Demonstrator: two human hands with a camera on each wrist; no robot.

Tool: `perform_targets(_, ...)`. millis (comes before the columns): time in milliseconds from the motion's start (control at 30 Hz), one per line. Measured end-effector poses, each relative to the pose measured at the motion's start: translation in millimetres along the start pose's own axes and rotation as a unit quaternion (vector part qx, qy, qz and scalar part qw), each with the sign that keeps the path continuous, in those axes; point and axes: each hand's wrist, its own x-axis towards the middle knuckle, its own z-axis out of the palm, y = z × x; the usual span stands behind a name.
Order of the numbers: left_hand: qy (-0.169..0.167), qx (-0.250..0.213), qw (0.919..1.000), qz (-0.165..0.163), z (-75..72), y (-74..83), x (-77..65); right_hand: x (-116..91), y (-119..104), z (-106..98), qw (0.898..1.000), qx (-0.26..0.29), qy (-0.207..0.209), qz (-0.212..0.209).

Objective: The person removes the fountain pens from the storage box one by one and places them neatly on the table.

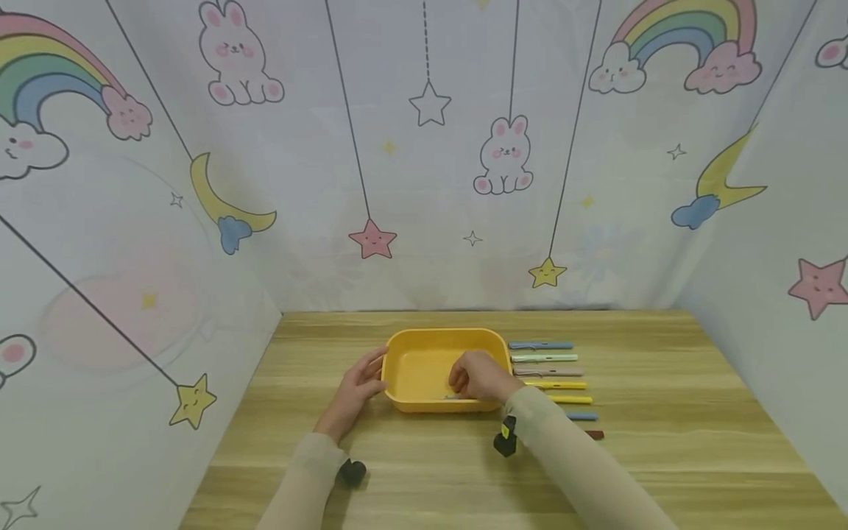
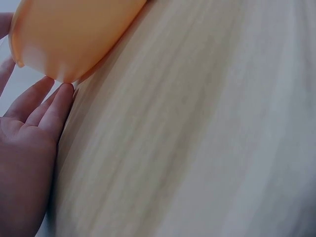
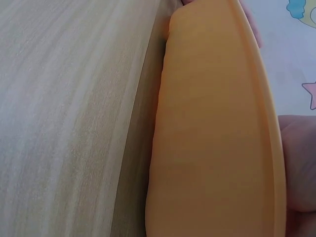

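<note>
A yellow plastic tray point(image 1: 424, 405) sits on the wooden table. My left hand point(image 1: 354, 390) rests against its left end, the fingers fairly straight. In the left wrist view those fingertips point(image 2: 63, 91) touch the tray's outer wall. My right hand point(image 1: 480, 377) reaches down inside the tray at the right, fingers curled. A short end of a greyish pen point(image 1: 453, 397) shows beside the right fingertips near the front wall; the rest is hidden by the hand. From the right wrist, the tray's long side point(image 3: 215, 118) covers most of that hand.
To the right of the tray lies a row of several pens, among them a blue one point(image 1: 543, 345), a pale green one point(image 1: 546, 358) and a yellow one point(image 1: 559, 385). My right sleeve point(image 1: 563, 442) covers part of the nearer ones. A patterned cloth wall point(image 1: 424, 280) stands behind the table.
</note>
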Motion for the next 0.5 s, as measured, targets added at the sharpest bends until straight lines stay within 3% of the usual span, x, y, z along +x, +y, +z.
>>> perform_targets(500, 0.0, 0.018, 0.9998, -0.005, -0.8, 2.3, -1.1, -0.3, 2.0, -2.0, 1.0, -0.016, -0.003, -0.016)
